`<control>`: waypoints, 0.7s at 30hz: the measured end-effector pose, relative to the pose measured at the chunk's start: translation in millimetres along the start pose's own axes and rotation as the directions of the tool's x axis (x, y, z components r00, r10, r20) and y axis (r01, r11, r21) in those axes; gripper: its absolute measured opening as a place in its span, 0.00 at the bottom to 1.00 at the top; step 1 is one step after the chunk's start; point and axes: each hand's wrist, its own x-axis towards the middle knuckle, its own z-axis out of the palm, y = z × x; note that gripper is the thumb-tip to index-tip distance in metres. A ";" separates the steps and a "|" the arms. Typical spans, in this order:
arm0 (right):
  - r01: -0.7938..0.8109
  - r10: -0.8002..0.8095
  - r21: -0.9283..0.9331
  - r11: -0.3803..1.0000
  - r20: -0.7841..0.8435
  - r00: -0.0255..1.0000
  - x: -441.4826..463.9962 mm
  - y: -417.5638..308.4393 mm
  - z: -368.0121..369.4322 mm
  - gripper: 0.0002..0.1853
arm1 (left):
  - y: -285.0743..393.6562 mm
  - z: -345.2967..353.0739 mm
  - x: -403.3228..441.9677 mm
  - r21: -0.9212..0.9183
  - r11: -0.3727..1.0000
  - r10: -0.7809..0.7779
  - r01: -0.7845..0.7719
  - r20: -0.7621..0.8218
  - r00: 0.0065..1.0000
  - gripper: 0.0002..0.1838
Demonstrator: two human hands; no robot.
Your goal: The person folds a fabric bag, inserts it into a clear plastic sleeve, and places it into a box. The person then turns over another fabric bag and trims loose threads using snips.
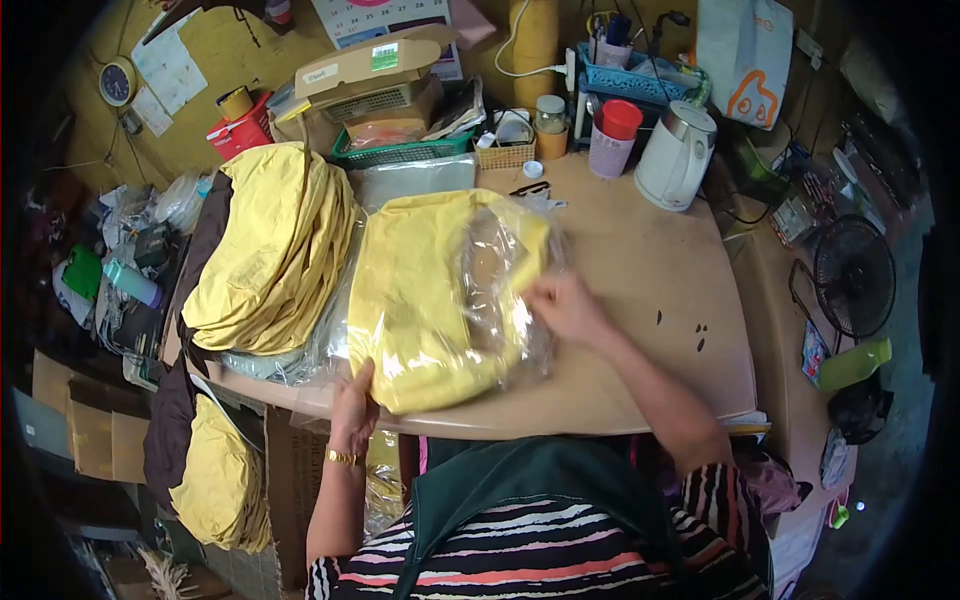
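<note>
A folded yellow cloth item (410,290) lies on the table in a clear, shiny plastic bag (490,262), near the front edge. My left hand (355,405) holds the lower left corner of the bag, fingers closed on it. At the right side, my right hand (562,303) is closed on the edge of the bag and yellow cloth, slightly blurred. Left of the bag rises a pile of folded yellow cloth (270,245) with a dark brown edge. Flat clear plastic bags (415,177) lie partly under the bagged item.
A white kettle (676,155), a pink cup (612,140) and a green basket (400,152) stand along the back of the table (640,260). More yellow cloth (220,480) hangs at the lower left. A black fan (853,275) is at the right.
</note>
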 end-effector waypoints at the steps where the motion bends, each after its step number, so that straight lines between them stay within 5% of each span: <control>1: 0.213 -0.181 0.190 0.959 -0.169 0.969 14.1 -18.6 -12.9 0.06 | 17.2 20.4 0.3 -0.029 0.998 0.060 -0.060 0.000 0.998 0.18; 3: 0.397 -0.265 0.459 0.795 -0.326 0.908 6.2 -97.2 -65.8 0.10 | 35.3 28.7 2.1 -0.083 0.992 0.102 -0.098 0.035 0.994 0.18; 6: 0.423 -0.332 0.246 0.872 -0.340 0.880 -15.3 -68.8 -107.8 0.10 | 31.2 47.7 -8.1 -0.035 0.998 0.044 -0.045 -0.045 0.998 0.18; 8: -0.023 0.086 0.281 0.959 -0.211 0.974 -27.3 4.1 -95.8 0.14 | -0.4 41.6 -19.3 0.046 0.998 0.047 -0.044 -0.073 0.996 0.16; 10: -0.001 0.097 0.548 0.837 -0.145 0.985 -60.9 52.1 -65.3 0.27 | -21.2 39.2 -29.5 0.194 0.980 -0.032 0.047 -0.080 0.996 0.15; 11: 0.110 -0.050 0.618 0.779 -0.114 0.992 -76.6 54.2 -53.1 0.32 | -26.0 35.9 -30.9 0.191 0.981 -0.029 0.044 -0.081 0.996 0.15; 15: 0.271 -0.205 0.241 0.932 -0.265 0.942 -86.9 38.1 10.8 0.33 | -31.7 51.9 -33.5 0.073 0.987 -0.129 0.142 -0.158 0.979 0.17; 17: 0.052 -0.103 -0.308 0.950 -0.153 0.983 -51.7 32.5 17.4 0.20 | -32.3 54.4 -24.4 0.136 0.988 -0.065 0.075 -0.074 0.995 0.18; 19: -0.115 0.192 0.395 0.911 -0.161 0.968 -5.2 19.4 -2.3 0.08 | -25.0 37.2 -6.5 0.063 0.991 -0.118 0.121 -0.044 0.992 0.18; 21: 0.289 -0.098 0.505 0.813 -0.370 0.924 -4.6 -57.3 -60.6 0.06 | -6.0 31.7 1.3 -0.039 0.995 -0.094 0.093 -0.033 0.995 0.19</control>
